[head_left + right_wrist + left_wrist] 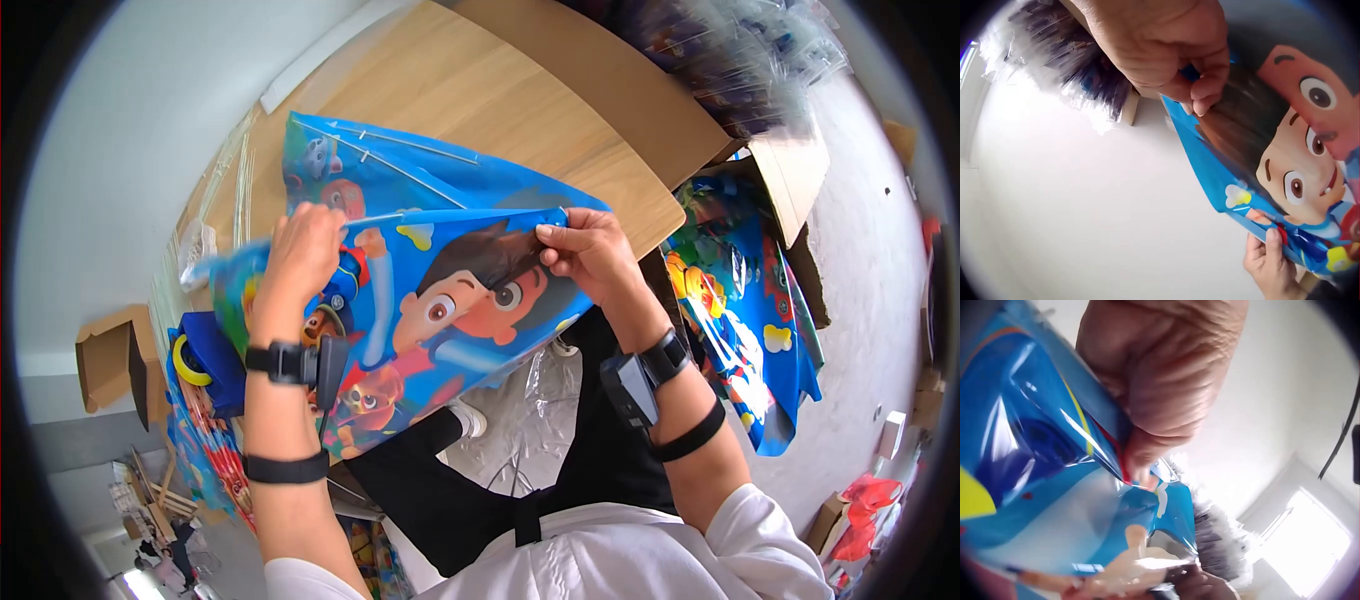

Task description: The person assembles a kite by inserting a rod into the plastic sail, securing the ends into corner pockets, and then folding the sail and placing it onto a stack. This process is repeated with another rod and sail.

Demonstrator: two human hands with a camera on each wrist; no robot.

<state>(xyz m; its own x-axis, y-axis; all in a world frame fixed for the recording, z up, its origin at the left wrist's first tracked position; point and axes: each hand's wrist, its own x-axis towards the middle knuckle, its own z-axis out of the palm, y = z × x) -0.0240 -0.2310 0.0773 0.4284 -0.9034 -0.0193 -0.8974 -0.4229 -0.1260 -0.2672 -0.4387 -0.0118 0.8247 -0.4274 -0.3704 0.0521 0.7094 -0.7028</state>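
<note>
Two hands pinch the kite's (450, 310) top edge between them.

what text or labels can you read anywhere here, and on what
None can be read.
The kite held by the left hand and right hand bears cartoon figures only.
The printed sheets by the table show no legible words.

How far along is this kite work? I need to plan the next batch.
Looks early or mid-way. In hand: the left hand and right hand pinch the top edge of one blue cartoon kite, held up over the table. Possibly done: more kites hang at the right. Left: thin sticks lie on another sheet on the table; whether the held kite has its sticks cannot be told.
</note>
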